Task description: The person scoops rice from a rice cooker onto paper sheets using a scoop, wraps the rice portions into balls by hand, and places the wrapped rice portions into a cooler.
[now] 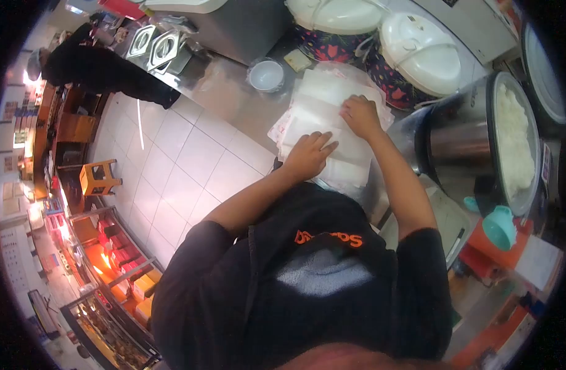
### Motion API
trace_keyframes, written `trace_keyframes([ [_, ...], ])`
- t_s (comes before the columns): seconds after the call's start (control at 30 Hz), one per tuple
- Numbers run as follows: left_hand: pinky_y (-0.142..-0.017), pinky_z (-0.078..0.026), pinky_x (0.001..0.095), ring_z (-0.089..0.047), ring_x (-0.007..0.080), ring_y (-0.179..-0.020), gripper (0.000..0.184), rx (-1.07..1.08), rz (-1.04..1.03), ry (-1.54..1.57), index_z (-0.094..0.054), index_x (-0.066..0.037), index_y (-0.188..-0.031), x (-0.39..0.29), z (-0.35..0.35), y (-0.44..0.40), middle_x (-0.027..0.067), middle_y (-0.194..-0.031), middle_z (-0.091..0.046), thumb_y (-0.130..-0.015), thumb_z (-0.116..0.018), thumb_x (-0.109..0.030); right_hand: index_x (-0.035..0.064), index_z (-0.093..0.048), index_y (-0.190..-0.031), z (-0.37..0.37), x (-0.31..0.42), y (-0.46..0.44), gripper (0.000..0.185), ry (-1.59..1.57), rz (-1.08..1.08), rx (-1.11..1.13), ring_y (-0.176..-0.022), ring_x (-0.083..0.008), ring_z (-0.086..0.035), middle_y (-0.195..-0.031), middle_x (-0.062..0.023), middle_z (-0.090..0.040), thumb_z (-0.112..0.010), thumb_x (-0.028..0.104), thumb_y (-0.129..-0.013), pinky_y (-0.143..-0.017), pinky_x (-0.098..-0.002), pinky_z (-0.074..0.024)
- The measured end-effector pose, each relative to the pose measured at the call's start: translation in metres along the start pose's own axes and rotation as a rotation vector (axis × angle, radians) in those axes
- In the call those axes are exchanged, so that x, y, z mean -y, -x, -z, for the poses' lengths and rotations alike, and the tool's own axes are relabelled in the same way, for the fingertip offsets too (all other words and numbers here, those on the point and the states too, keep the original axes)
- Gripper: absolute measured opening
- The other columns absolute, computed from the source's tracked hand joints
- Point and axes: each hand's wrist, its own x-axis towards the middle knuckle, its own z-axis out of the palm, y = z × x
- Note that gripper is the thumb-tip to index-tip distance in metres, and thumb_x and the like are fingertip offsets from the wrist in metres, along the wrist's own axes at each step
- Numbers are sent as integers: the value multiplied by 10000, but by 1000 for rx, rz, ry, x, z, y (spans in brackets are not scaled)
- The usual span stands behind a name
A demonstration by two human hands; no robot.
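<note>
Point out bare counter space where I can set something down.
A bare patch of the steel counter lies between the paper stack, the white bowl and the counter's floor-side edge. It is crowded beyond the stack, with lidded floral pots, and to the right, with a steel vessel of rice.

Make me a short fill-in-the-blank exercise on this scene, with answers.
1. The left hand and right hand both touch sheets of white ____.
2. The lettering on the black garment is ____.
3. The lids of the floral-patterned containers are ____.
4. Of the two hands, the ____ one is nearer the lids.

Missing words: paper; orange; white; right.
</note>
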Motion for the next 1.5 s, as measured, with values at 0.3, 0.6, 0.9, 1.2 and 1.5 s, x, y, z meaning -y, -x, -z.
trace_keyframes([
  [0.3,-902,-456,432,-542,261,-1148,522,178,63,109,-604,-117,-1277,11,-14,16,84,-1250,-579,-756,-633,-122,109,-668,-814,-25,29,78,90,51,314,-100,-883,-258,-583,-855,-41,-602,-653,197,-824,-765,-406,-441],
  [0.6,-891,-368,430,-570,208,-954,135,334,57,-248,-712,-128,-887,46,5,2,5,-952,-657,-797,-616,-160,48,-590,-925,-33,10,102,166,-216,78,75,-974,-343,-591,-927,-122,-601,-669,148,-819,-847,-450,-483],
  [0.9,-899,-355,450,-544,214,-1032,192,391,129,-91,-731,-140,-904,50,10,-8,17,-994,-642,-779,-718,-286,65,-613,-921,-31,27,85,86,-52,-188,-286,-942,-308,-608,-910,-107,-626,-600,123,-859,-822,-444,-484],
  [1.2,-909,-392,468,-566,242,-1065,331,206,303,-19,-744,-170,-979,58,-3,-20,46,-1068,-650,-713,-786,-364,95,-595,-829,-50,27,104,73,153,109,-129,-796,-279,-626,-853,-83,-596,-545,148,-830,-692,-430,-454],
  [1.5,-854,-424,459,-549,255,-971,182,79,309,-338,-683,-112,-896,23,-25,22,39,-986,-596,-797,-577,-221,38,-676,-900,-59,51,106,151,50,-139,-215,-795,-344,-602,-845,-139,-599,-592,151,-846,-687,-476,-506],
])
